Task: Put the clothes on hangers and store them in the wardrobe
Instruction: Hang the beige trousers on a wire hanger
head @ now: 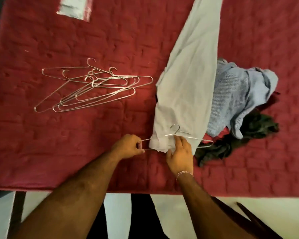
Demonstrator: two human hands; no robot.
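Left hand (128,147) pinches the left tip of a wire hanger (175,133), bottom centre. Right hand (179,152) grips the bunched end of a grey garment (188,80) being fed onto it. Garment runs to upper right across the red bed (76,40). Spare hangers (93,87) centre left; blue shirt (240,94) and dark clothing (214,152) unhung. Nothing stored yet, I judge.

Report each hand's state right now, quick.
Left hand: grip pinches the left end of the wire hanger.
Right hand: fingers curled on the bunched end of the pale grey trousers at the hanger.
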